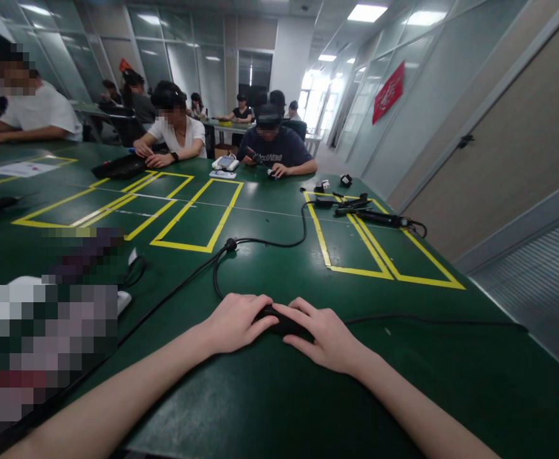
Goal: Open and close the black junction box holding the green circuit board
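A long black object [289,324] with rounded sides lies near the table's front edge; my fingers hide much of it, and its exact kind does not show. My left hand [238,322] is closed around its left end, thumb toward me. On the right part, my right hand [324,335] grips it with fingers over the top and thumb at the near side. A black cable [432,320] runs off to the right from behind my right hand. Another black cord [216,274] comes up behind my left hand toward a plug-like knot [231,245].
Yellow tape rectangles [211,250] mark the green table [269,274]. Black tools and an adapter [326,201] lie at the far right, joined to the cord. Blurred-out items [44,338] stand at left. Across the table, people work beside a black tray [119,167] and a white device [225,163].
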A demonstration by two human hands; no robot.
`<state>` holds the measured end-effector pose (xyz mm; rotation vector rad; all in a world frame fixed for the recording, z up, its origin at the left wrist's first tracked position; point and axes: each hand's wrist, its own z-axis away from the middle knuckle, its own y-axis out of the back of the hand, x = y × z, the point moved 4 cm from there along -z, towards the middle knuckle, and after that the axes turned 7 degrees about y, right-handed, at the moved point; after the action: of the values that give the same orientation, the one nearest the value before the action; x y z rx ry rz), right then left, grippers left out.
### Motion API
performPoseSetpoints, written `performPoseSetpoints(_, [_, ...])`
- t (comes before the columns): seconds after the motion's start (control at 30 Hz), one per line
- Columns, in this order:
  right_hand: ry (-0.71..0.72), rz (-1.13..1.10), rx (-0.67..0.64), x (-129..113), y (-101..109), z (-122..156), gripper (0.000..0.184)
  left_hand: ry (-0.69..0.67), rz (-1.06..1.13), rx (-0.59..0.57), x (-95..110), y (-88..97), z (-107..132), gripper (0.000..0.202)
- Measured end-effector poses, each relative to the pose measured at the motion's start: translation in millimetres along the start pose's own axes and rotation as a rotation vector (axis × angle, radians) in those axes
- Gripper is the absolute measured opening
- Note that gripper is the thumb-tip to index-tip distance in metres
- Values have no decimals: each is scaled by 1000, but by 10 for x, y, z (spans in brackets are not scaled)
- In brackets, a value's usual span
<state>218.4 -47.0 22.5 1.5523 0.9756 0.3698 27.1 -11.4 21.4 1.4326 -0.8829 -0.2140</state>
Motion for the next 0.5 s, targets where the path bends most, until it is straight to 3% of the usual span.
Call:
performPoseSetpoints(0.1, [12, 36, 15, 37, 14, 18, 49, -35, 31, 71, -18, 24, -6, 32])
performPoseSetpoints(0.17, [-5, 8, 85, 115, 72, 45, 48, -72, 26, 181, -39, 82, -9, 35])
performPoseSetpoints(0.27, [-85, -86, 293, 322, 251, 123, 45, -135, -34, 370, -69, 186, 2, 46])
performPoseSetpoints(0.33, [-159, -122, 454, 507, 396, 205, 43, -155, -67, 436, -91, 221, 9, 50])
performPoseSetpoints(0.4, [-253, -128, 603, 726, 531, 315, 43, -170, -71, 404, -111, 203, 3, 51])
performPoseSetpoints(0.5, [-443, -120, 834, 1098, 707, 544, 49, -202, -43, 249, -127, 107, -17, 45])
